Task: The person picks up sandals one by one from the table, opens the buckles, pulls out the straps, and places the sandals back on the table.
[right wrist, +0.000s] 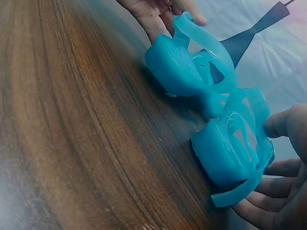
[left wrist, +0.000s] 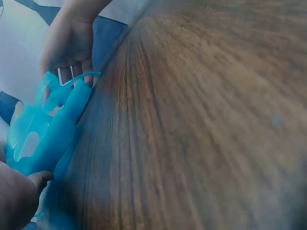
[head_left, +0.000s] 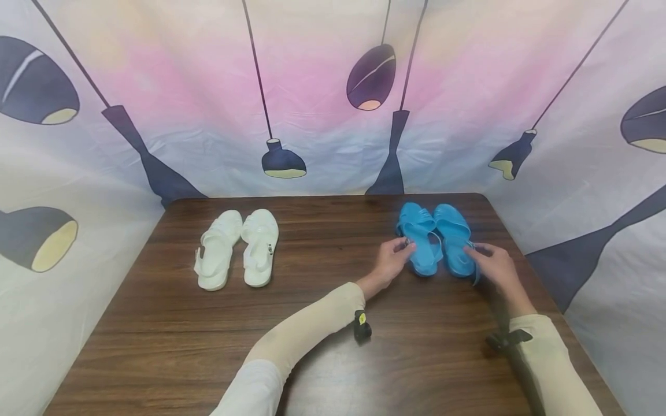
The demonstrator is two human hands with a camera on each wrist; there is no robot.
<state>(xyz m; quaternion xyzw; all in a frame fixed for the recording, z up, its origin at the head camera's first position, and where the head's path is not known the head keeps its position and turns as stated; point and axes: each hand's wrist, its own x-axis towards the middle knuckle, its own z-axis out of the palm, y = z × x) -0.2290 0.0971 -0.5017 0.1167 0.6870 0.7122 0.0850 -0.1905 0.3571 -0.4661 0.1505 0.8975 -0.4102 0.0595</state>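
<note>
Two blue sandals stand side by side at the back right of the table. My left hand (head_left: 389, 264) is at the outer side of the left blue sandal (head_left: 425, 260), its thumb and forefinger pinching the strap by a small metal buckle (head_left: 408, 242). At the right blue sandal (head_left: 458, 257), my right hand (head_left: 498, 270) pinches the loose ankle strap between thumb and fingers. The right wrist view shows that strap (right wrist: 235, 194) curving out beside the heel, with the right hand (right wrist: 288, 182) around it. Both soles appear to rest on the table.
A pair of white sandals, the left one (head_left: 212, 266) and the right one (head_left: 259, 267), stands at the back left of the brown wooden table (head_left: 333, 346). Behind the table hangs a cloth backdrop (head_left: 322, 115) printed with lamps.
</note>
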